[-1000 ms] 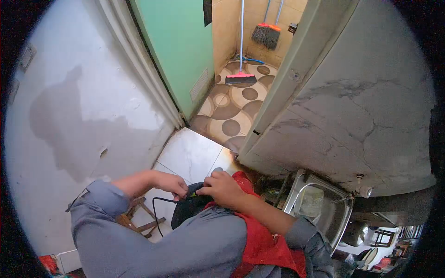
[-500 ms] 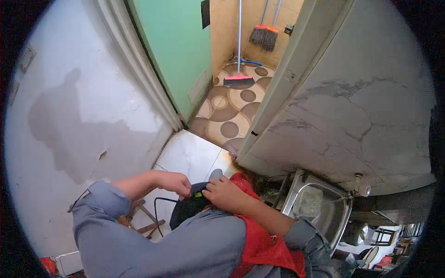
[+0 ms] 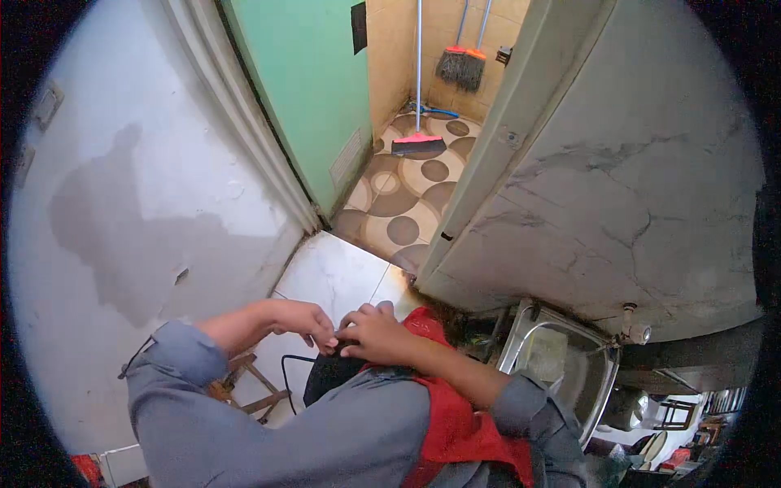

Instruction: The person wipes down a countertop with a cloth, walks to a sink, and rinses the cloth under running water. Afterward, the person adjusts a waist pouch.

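Note:
A black fabric item [image 3: 329, 376] with a thin black cord looped at its left lies against the grey clothing [image 3: 325, 431]. At its top edge, my left hand [image 3: 307, 322] has its fingers bent and pinched together. Close by on the right, my right hand [image 3: 373, 333] curls over the item's upper part, its fingertips near those of my left hand. What the fingertips hold is too small and hidden to tell. A red cloth [image 3: 464, 435] hangs beside my right forearm.
Ahead, a green door [image 3: 301, 89] stands beside a doorway with a pink squeegee [image 3: 418, 144] and brooms [image 3: 461, 68]. A metal sink [image 3: 582, 386] is at the right, under a tap [image 3: 636, 332]. A wooden stool [image 3: 259, 390] stands low at the left.
My right hand has shifted slightly, its fingers spreading and then bending toward my left hand. The green patch on the black item is now covered. The cord has moved a little right.

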{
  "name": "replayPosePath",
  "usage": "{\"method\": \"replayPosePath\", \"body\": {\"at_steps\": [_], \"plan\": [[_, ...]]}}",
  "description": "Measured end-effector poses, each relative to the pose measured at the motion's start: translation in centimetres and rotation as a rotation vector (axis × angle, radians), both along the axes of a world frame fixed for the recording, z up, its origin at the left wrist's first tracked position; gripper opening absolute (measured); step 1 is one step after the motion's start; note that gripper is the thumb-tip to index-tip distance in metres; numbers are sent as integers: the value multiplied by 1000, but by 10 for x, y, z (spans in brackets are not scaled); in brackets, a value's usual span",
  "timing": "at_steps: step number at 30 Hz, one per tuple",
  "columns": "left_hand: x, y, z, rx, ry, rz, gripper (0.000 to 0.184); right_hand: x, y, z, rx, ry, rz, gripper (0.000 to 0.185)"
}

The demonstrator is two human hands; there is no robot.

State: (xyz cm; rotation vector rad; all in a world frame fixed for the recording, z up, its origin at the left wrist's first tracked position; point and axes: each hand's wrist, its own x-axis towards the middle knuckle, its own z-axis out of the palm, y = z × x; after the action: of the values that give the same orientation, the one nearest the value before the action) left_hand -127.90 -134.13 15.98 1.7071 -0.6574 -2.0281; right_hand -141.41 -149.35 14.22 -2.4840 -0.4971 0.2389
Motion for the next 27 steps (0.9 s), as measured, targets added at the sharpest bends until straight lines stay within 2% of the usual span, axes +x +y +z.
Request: {"method": "replayPosePath", "body": {"at_steps": [4, 6, 10, 12, 16, 18, 19, 21, 25, 27], "plan": [[-8, 7, 2, -10, -76, 22, 28, 2, 9, 1, 76, 117, 21, 33], [-15, 8, 5, 20, -97, 120, 29, 0, 12, 6, 83, 140, -49, 33], [-11, 16, 1, 4, -97, 124, 28, -6, 17, 8, 63, 64, -82, 28], [-4, 23, -13, -62, 79, 163, 26, -7, 17, 9, 84, -26, -115, 21], [-1, 28, -19, -126, 194, 196, 23, -11, 19, 1, 78, -49, -135, 18], [-6, 25, -23, -259, 29, -68, 21, -12, 20, -6, 44, -238, -199, 10], [-10, 22, -23, -262, 30, -70, 21, -12, 20, -8, 41, -237, -200, 10], [-21, 17, -21, -337, -250, -310, 21, -10, 19, -9, -1, -266, -220, 10], [-34, 18, -17, -357, -334, -260, 22, -14, 18, -11, 17, -263, -241, 9], [-34, 20, -25, -375, -333, -331, 22, -14, 17, -11, -39, -267, -268, 9]]}}
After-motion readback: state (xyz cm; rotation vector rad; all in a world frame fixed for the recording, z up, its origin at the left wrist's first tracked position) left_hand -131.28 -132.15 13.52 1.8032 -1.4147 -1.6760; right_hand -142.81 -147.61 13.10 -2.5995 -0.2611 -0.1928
